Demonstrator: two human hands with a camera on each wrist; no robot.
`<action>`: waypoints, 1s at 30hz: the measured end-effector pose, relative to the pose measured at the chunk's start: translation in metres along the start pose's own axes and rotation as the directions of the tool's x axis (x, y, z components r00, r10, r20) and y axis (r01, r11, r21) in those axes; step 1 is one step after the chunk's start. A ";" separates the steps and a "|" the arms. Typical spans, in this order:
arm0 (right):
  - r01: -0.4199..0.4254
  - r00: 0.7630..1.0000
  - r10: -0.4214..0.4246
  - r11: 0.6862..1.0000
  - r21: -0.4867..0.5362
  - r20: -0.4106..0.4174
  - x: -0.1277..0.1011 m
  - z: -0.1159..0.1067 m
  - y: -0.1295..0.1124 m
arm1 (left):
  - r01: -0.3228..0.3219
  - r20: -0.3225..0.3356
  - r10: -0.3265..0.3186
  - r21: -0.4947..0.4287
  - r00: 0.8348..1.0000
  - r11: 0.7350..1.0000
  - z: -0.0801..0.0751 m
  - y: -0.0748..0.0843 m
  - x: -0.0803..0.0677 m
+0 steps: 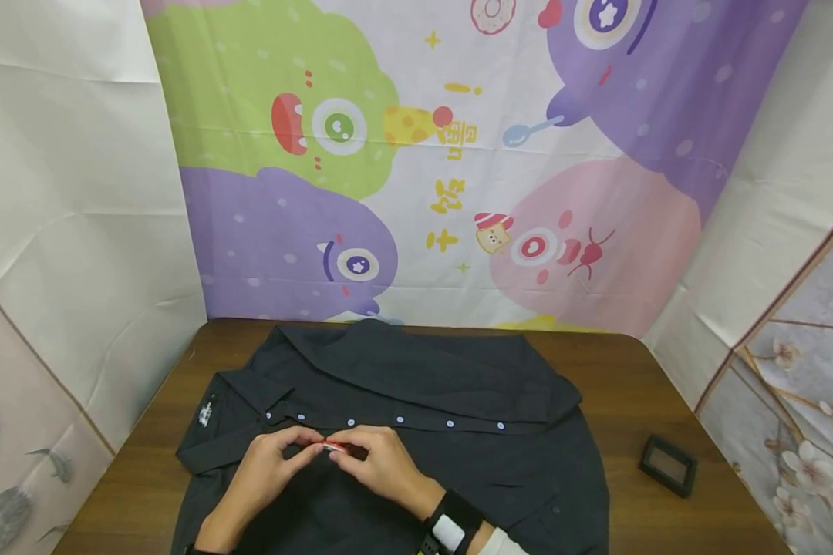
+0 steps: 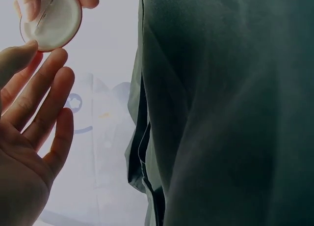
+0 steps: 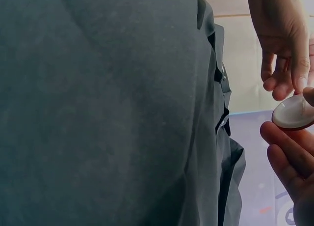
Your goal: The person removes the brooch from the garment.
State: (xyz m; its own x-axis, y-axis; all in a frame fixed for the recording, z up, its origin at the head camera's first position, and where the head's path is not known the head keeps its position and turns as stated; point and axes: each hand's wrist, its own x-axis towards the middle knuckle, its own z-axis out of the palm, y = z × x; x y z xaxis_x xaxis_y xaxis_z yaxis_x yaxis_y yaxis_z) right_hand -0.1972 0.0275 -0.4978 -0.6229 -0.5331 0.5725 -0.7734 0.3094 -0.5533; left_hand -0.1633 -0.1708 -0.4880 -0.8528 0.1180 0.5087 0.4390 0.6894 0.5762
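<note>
Small round red-rimmed pin badge (image 1: 333,446) with a pale glossy back, pinched from both sides above the middle of a dark grey button-up cotton shirt (image 1: 416,385). Left hand (image 1: 267,470): fingers long and nearly straight, only the tips meeting the badge edge. Right hand (image 1: 382,462): thumb and fingers curled round the rim. Shirt spread flat over a brown wood-grain table (image 1: 639,362), pale buttons in a row along the placket. Bare wood open along both sides. Small black rectangular box (image 1: 669,464) near the right edge, contents impossible to tell.
</note>
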 end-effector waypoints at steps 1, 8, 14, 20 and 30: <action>-0.002 1.000 0.002 1.000 0.011 0.001 0.000 0.000 0.000 | 0.002 0.003 -0.002 0.000 1.000 1.000 0.000 0.000 0.000; -0.003 1.000 0.003 0.999 0.039 -0.008 -0.001 0.002 0.002 | 0.020 0.023 -0.020 0.001 1.000 1.000 0.000 0.000 0.000; -0.002 1.000 0.002 0.999 0.038 -0.007 -0.002 0.001 0.003 | 0.012 0.025 -0.012 -0.001 1.000 1.000 0.001 0.000 -0.001; -0.037 0.999 0.036 0.997 0.069 0.016 -0.003 -0.001 0.002 | -0.016 0.023 0.017 -0.018 1.000 1.000 0.003 -0.001 -0.002; -0.034 0.999 0.032 0.997 0.071 0.031 -0.003 0.000 0.004 | -0.023 0.028 0.022 0.006 0.999 1.000 0.002 -0.001 -0.002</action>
State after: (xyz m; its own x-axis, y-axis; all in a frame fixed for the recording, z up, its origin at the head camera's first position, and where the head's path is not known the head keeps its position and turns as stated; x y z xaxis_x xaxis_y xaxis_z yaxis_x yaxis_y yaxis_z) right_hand -0.1987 0.0304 -0.5016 -0.6432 -0.5469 0.5359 -0.7415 0.2705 -0.6140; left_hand -0.1625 -0.1700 -0.4909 -0.8504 0.1534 0.5032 0.4564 0.6909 0.5607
